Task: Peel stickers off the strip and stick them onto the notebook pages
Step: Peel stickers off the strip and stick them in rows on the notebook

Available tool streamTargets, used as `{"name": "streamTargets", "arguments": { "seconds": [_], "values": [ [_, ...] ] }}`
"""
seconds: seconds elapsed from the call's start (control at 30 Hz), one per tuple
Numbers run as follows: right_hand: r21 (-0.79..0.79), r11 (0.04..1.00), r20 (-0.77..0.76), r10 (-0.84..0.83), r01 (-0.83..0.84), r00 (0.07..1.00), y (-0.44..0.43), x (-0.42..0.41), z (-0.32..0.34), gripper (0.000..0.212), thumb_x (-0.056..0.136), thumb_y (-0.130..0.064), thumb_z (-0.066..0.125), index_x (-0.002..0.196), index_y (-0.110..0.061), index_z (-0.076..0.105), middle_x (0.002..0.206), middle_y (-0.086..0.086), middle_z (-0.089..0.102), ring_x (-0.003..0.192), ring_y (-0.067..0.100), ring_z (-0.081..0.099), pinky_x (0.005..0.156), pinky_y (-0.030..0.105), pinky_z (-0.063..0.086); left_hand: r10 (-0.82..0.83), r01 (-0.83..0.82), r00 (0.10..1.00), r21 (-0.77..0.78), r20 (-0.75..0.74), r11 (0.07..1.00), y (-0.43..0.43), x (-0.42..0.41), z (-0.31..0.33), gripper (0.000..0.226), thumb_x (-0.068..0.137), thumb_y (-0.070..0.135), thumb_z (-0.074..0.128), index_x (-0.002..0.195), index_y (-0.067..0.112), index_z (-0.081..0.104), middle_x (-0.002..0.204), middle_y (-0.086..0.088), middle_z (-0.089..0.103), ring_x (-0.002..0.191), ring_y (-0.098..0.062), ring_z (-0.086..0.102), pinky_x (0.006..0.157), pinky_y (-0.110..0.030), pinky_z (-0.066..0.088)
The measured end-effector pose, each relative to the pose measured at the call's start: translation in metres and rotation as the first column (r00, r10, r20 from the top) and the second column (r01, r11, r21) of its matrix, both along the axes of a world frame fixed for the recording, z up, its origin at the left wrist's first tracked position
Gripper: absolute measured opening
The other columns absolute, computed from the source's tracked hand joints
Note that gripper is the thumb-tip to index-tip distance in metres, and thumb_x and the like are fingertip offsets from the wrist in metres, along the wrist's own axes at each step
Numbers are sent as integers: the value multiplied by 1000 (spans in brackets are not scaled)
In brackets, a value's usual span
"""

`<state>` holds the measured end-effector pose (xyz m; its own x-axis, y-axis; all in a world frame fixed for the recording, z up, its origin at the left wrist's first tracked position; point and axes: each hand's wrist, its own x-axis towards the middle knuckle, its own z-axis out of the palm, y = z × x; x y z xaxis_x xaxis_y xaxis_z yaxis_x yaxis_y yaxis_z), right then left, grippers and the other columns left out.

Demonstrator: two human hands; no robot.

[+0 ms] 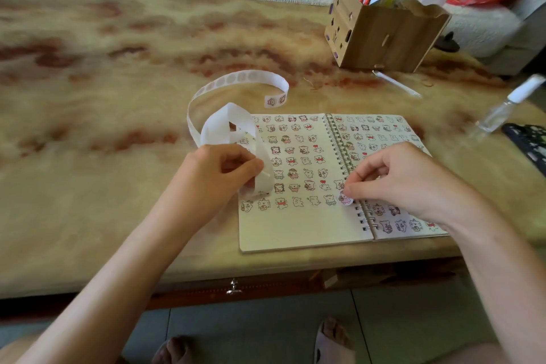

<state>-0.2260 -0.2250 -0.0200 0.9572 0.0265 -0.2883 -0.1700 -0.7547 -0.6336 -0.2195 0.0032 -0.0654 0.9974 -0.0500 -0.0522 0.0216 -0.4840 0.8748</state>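
An open spiral notebook (298,230) lies near the table's front edge, both pages covered with rows of small cartoon stickers. My left hand (220,170) grips a long white sticker strip (218,127) that curls up and away over the table behind the notebook. My right hand (396,177) pinches a small purple sticker (345,198) at the end of the bottom row on the left page, beside the spiral binding. The sticker touches the page.
A wooden organiser box (384,35) full of pens stands at the back right. A white pen (397,84) lies in front of it. A clear spray bottle (505,109) and a dark patterned object (529,142) sit at the right edge.
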Motion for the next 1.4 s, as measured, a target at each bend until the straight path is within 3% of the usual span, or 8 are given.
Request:
{"name": "streamTargets", "arguments": {
  "seconds": [0.1, 0.27, 0.67, 0.83, 1.1, 1.4],
  "values": [
    [-22, 1000, 6, 0, 0, 1000, 1, 0, -1, 11, 77, -18, 77, 67, -18, 74, 57, -3, 62, 46, 9, 43, 42, 17, 36, 2, -2, 1000, 6, 0, 1000, 0, 0, 0, 22, 88, 28, 61, 66, 26, 66, 57, 10, 65, 54, -9, 49, 61, -24, 41],
    [-77, 997, 37, -6, 9, 999, 3, -1, -3, 14, 78, -18, 75, 65, -20, 72, 70, 11, 70, 46, 12, 43, 42, 21, 36, 5, -5, 1000, -4, -6, 1000, 0, 0, -1, 20, 88, 28, 61, 69, 24, 68, 58, 9, 66, 55, -10, 49, 65, -30, 45],
    [-218, 976, 114, 1, 24, 993, 9, -4, -8, 14, 79, -18, 73, 67, -22, 70, 61, -6, 65, 54, 15, 58, 48, 22, 39, 8, -8, 1000, 5, -2, 1000, 0, -1, 0, 21, 88, 28, 61, 68, 25, 67, 57, 11, 66, 52, -8, 49, 55, -20, 40],
    [-224, 974, 120, -13, 40, 993, 11, -4, -10, 15, 80, -16, 71, 66, -22, 70, 58, -11, 61, 49, 10, 54, 46, 22, 35, 9, -9, 1000, 6, 1, 1000, 0, -1, 0, 21, 88, 28, 61, 69, 24, 67, 59, 9, 67, 54, -10, 49, 57, -22, 41],
    [-273, 961, 128, -1, 36, 992, 11, -3, -13, 13, 80, -18, 72, 67, -23, 70, 61, -11, 62, 58, 12, 61, 53, 26, 41, 9, -9, 1000, -7, 1, 1000, 0, -1, 0, 21, 88, 27, 61, 68, 24, 67, 57, 10, 65, 54, -9, 49, 59, -24, 42],
    [-273, 962, 105, 30, 0, 994, 5, -2, -13, 14, 76, -32, 79, 75, -27, 66, 59, -8, 53, 53, 9, 47, 54, 28, 38, 10, -10, 1000, -20, 0, 1000, 0, 0, -2, 18, 88, 27, 62, 71, 22, 68, 56, 10, 65, 54, -9, 50, 62, -27, 45]
  ]
}}
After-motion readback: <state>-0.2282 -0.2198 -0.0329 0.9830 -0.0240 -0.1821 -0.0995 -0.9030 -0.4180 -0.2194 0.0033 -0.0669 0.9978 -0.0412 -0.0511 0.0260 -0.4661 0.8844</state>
